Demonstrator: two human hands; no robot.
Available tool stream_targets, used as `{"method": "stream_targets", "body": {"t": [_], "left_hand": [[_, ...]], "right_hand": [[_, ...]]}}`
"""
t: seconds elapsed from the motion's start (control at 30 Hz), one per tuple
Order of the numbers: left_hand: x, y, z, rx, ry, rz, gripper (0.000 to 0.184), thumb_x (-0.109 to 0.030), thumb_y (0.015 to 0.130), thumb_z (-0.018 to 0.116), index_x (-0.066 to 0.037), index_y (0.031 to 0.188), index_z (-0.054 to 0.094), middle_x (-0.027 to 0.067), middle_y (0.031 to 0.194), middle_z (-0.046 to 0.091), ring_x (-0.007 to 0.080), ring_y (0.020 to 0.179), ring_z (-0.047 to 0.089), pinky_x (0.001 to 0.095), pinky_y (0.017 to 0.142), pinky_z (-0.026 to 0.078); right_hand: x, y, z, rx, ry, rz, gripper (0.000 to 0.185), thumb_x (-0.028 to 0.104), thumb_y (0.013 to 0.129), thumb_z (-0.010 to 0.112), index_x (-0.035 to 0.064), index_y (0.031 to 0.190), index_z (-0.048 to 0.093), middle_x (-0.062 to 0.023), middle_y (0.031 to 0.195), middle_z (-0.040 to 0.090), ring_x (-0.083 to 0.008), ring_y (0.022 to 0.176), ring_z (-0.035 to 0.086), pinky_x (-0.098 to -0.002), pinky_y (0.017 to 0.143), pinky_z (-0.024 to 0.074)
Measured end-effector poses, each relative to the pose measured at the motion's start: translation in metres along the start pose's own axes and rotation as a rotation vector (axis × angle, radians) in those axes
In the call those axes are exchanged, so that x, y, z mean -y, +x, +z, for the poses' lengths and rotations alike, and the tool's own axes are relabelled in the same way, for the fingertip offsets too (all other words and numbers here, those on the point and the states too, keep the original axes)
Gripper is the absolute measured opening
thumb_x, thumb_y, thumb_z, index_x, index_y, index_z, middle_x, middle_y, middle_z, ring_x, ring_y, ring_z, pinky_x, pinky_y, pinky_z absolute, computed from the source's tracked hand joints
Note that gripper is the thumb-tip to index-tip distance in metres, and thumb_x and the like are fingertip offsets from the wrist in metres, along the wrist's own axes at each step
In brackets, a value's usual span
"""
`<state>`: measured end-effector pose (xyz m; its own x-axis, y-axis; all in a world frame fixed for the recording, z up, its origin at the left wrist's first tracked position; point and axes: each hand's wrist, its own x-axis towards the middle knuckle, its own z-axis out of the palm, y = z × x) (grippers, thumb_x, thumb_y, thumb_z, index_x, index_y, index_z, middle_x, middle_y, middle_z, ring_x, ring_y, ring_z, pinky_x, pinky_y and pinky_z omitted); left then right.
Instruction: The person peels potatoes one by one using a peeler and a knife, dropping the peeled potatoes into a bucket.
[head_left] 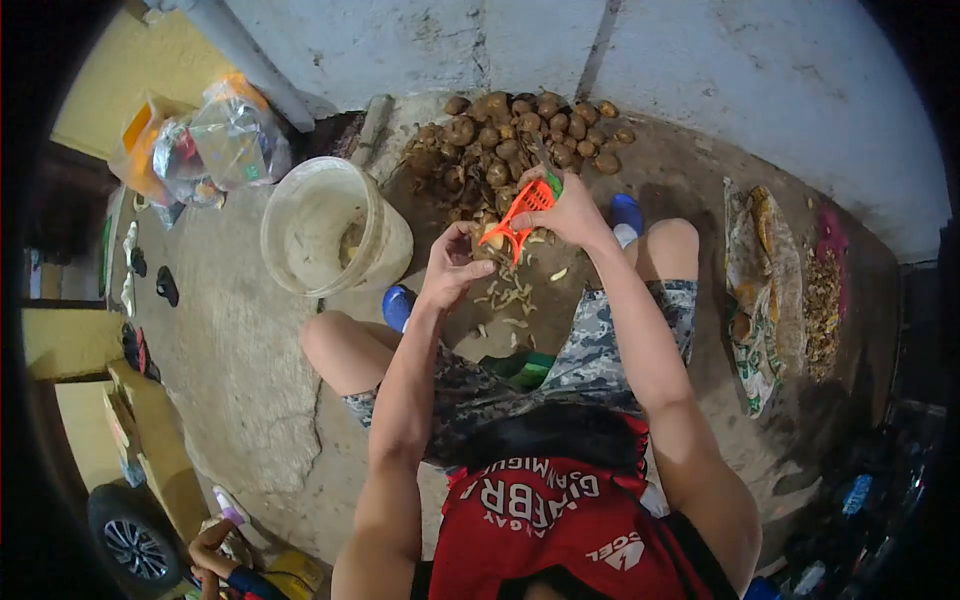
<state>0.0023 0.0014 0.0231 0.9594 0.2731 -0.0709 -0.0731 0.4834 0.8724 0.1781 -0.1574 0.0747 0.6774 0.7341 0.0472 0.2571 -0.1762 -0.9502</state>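
Bucket point(388, 240): stands on the concrete floor point(230, 330), left of both hands, near the left knee; what lies inside is too dim to name.
Left hand point(456, 265): fingers curled, thumb set apart below them, palm turned toward the other hand; the forearm reaches forward between the knees. I cannot tell whether its grip is pinching the pale piece, since the contact is not clear.
Pale piece point(493, 238): just beside the left fingertips, partly behind the orange peeler; it looks like a pared tuber. For good paring, I'd seat it firmly against the fingers and turn it a little after each stroke.
Peelings point(513, 296): scattered on the floor below the hands; working low over this patch should keep the scraps together.
Tuber pile point(500, 150): brown, heaped beyond the hands near the wall, within easy reach.
Orange peeler point(530, 205): between the hands, its slotted broad part on the right hand's side. Light, shallow strokes would suit it, with the left thumb clear of its path.
Right hand point(575, 212): its grip is pinching the peeler, thumb laid along it; wrist bent inward, forearm slanting in from the right.
Sack point(755, 300): crumpled on the floor, well right of the hands.
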Motion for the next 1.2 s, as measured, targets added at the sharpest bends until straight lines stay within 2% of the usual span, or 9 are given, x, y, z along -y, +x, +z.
{"method": "stream_targets", "body": {"t": [0.17, 0.33, 0.63, 0.7, 0.77, 0.97, 1.03, 1.07, 1.2], "left_hand": [[0.010, -0.004, -0.019, 0.236, -0.326, -0.082, 0.067, -0.010, 0.069, 0.087, -0.004, 0.124, 0.050, 0.0097, 0.120, 0.062, 0.0239, 0.114, 0.061, 0.0406, 0.101, 0.050], [0.002, -0.001, -0.005, 0.009, -0.209, -0.007, 0.063, -0.007, 0.072, 0.085, -0.001, 0.124, 0.051, 0.0073, 0.113, 0.063, 0.0188, 0.104, 0.063, 0.0342, 0.093, 0.051], [-0.006, -0.006, -0.005, 0.240, -0.441, -0.099, 0.063, -0.002, 0.072, 0.083, -0.002, 0.126, 0.050, 0.0081, 0.118, 0.062, 0.0189, 0.101, 0.064, 0.0352, 0.091, 0.053], [-0.004, -0.004, 0.003, 0.090, -0.304, -0.009, 0.064, -0.002, 0.072, 0.083, -0.002, 0.126, 0.050, 0.0075, 0.113, 0.064, 0.0187, 0.100, 0.065, 0.0352, 0.092, 0.053], [-0.006, -0.004, 0.009, 0.044, -0.194, 0.015, 0.064, -0.002, 0.072, 0.083, -0.001, 0.126, 0.050, 0.0077, 0.113, 0.065, 0.0188, 0.101, 0.065, 0.0352, 0.093, 0.053], [-0.006, -0.007, 0.001, 0.153, -0.158, -0.082, 0.065, -0.001, 0.071, 0.084, -0.001, 0.127, 0.050, 0.0096, 0.118, 0.063, 0.0195, 0.111, 0.062, 0.0346, 0.094, 0.052], [-0.014, -0.011, 0.006, 0.200, -0.356, -0.077, 0.073, -0.018, 0.067, 0.089, -0.003, 0.127, 0.049, 0.0098, 0.119, 0.062, 0.0202, 0.101, 0.067, 0.0252, 0.067, 0.060], [-0.015, -0.010, 0.006, 0.202, -0.431, -0.077, 0.072, -0.014, 0.068, 0.088, -0.003, 0.127, 0.049, 0.0100, 0.121, 0.062, 0.0224, 0.105, 0.066, 0.0322, 0.084, 0.059], [-0.003, -0.001, 0.003, 0.021, -0.096, 0.018, 0.065, -0.001, 0.070, 0.085, -0.003, 0.124, 0.051, 0.0079, 0.120, 0.062, 0.0191, 0.109, 0.063, 0.0347, 0.096, 0.051]], "right_hand": [[-0.050, 0.016, -0.012, -0.042, 0.032, 0.124, 0.057, 0.029, 0.059, 0.095, 0.0031, 0.100, 0.065, -0.0047, 0.092, 0.069, -0.0147, 0.088, 0.063, -0.0324, 0.083, 0.0493], [-0.005, 0.005, -0.003, -0.020, 0.021, 0.026, 0.050, 0.013, 0.063, 0.093, 0.0033, 0.101, 0.063, -0.0005, 0.092, 0.066, -0.0098, 0.087, 0.061, -0.0284, 0.081, 0.0502], [-0.033, 0.011, -0.010, -0.088, 0.044, 0.138, 0.052, 0.019, 0.062, 0.094, 0.0041, 0.102, 0.064, 0.0007, 0.091, 0.065, -0.0094, 0.087, 0.060, -0.0275, 0.080, 0.0499], [-0.018, 0.005, -0.006, -0.041, 0.229, 0.094, 0.052, 0.020, 0.062, 0.095, 0.0047, 0.101, 0.064, 0.0006, 0.091, 0.065, -0.0089, 0.087, 0.060, -0.0273, 0.080, 0.0493], [-0.004, 0.004, -0.001, 0.008, 0.084, 0.034, 0.064, 0.033, 0.058, 0.096, 0.0018, 0.102, 0.063, -0.0032, 0.091, 0.066, -0.0136, 0.086, 0.061, -0.0324, 0.079, 0.0498], [-0.047, 0.012, -0.015, -0.036, -0.111, 0.078, 0.059, 0.026, 0.059, 0.095, 0.0030, 0.105, 0.065, -0.0043, 0.093, 0.068, -0.0133, 0.089, 0.062, -0.0317, 0.082, 0.0495], [-0.043, 0.013, -0.014, -0.075, -0.143, 0.147, 0.058, 0.024, 0.059, 0.095, 0.0031, 0.104, 0.065, -0.0046, 0.094, 0.068, -0.0134, 0.090, 0.062, -0.0317, 0.083, 0.0495], [-0.041, 0.011, -0.011, -0.073, 0.005, 0.145, 0.054, 0.021, 0.061, 0.094, 0.0035, 0.104, 0.065, -0.0028, 0.094, 0.067, -0.0121, 0.089, 0.061, -0.0309, 0.083, 0.0493], [-0.004, 0.004, 0.003, 0.004, 0.100, 0.063, 0.052, 0.019, 0.060, 0.094, 0.0031, 0.101, 0.065, -0.0024, 0.093, 0.067, -0.0119, 0.088, 0.061, -0.0301, 0.083, 0.0489]]}}
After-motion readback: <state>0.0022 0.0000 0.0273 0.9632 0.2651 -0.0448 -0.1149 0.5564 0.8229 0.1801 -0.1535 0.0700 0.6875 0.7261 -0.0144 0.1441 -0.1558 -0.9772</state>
